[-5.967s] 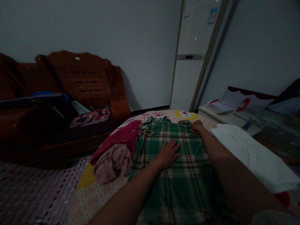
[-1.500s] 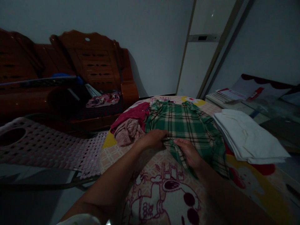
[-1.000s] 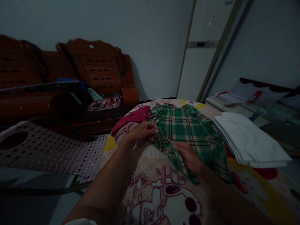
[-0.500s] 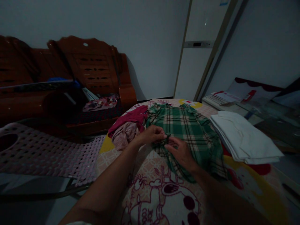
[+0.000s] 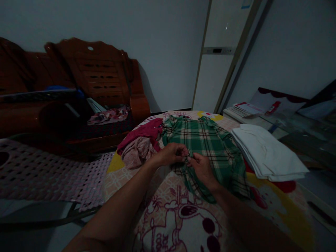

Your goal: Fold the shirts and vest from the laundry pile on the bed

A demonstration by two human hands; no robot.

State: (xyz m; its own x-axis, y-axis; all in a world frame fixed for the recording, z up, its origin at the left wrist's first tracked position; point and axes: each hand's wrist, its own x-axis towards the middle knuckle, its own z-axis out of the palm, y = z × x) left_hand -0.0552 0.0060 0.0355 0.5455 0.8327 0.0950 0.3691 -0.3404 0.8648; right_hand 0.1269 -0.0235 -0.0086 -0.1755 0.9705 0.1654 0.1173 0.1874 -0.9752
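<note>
A green plaid shirt [image 5: 207, 140] with cream and dark stripes lies spread over the round table. My left hand [image 5: 174, 154] pinches a small bunched edge of it, held a little above the cloth. Close against it, my right hand [image 5: 202, 168] grips the same bit of fabric between thumb and fingers. What exactly sits between the fingertips is too dark and small to make out beyond green cloth. To the left of my hands rest a crumpled pale pink garment [image 5: 138, 152] and a magenta garment [image 5: 145, 131].
A patterned cover [image 5: 162, 196] lies over the table. Folded white cloth [image 5: 267, 150] is stacked at the right, with a glass-topped surface [image 5: 296, 133] beyond. A woven pink chair [image 5: 52, 171] stands at the left, a wooden sofa [image 5: 97, 80] behind it.
My right fingers have closed in more tightly around the bunched shirt edge beside my left fingers. The whole view has shifted slightly, so the furniture appears further left.
</note>
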